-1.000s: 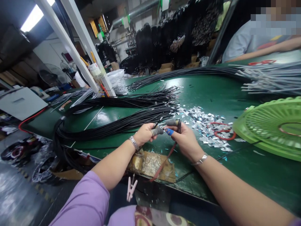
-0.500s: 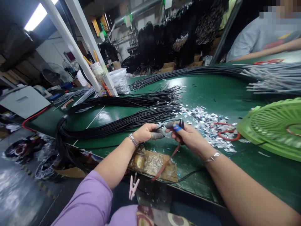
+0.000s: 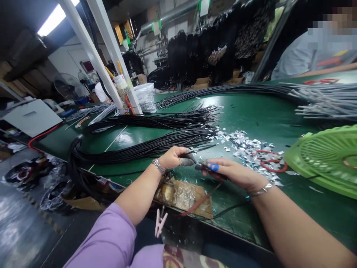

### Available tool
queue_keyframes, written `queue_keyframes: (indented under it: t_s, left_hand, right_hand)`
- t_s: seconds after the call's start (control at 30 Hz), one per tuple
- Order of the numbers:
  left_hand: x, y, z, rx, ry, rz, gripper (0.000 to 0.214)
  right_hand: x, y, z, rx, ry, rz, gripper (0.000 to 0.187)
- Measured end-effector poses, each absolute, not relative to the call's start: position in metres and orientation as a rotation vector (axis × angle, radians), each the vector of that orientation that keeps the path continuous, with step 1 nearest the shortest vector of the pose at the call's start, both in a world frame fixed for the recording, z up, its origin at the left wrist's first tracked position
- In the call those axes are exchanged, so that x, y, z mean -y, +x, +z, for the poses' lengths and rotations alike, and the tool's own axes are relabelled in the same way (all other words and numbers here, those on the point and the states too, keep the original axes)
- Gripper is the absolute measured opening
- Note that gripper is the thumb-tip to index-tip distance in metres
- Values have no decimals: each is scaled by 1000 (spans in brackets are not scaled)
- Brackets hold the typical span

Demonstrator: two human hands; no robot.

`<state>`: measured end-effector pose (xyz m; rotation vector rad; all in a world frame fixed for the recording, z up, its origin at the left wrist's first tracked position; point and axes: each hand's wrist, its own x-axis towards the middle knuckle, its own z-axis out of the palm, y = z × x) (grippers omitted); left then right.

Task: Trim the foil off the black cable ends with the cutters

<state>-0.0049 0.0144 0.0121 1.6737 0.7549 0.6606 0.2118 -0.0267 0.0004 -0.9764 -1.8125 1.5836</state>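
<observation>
My left hand is closed, thumb and fingers pinching a black cable near its end. Grey covers sit on some of its fingertips. Just to the right, my right hand is closed too, with blue tape on one digit and dark fingertips close to the left hand's. Something dark lies in its grip, but I cannot make out what. Behind the hands, a thick bundle of black cables rests on the table, its cut ends pointing right. Beyond those ends spreads a heap of silvery foil scraps.
A green fan and red-handled scissors lie to the right on the green table. A taped cardboard block and a pink clothespin are at the front edge. White posts rise at left. A co-worker sits opposite.
My right hand has turned flatter and dropped slightly; dark pointed tips that stuck up from it are no longer visible. My left hand keeps its pinch. The view has shifted slightly.
</observation>
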Motion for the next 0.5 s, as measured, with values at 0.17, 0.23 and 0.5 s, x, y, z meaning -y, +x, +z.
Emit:
queue_keyframes:
  t_s: [0.17, 0.23, 0.5]
  left_hand:
    - [-16, -6, 9, -690, 1693, 611, 36]
    - [-16, -7, 8, -654, 1724, 590, 34]
    - [-20, -9, 5, -657, 1788, 497, 31]
  right_hand:
    - [26, 212, -1, 1878, -959, 1637, 55]
    - [25, 211, -1, 1902, -961, 1633, 56]
    - [23, 208, 0, 2040, -990, 1460, 55]
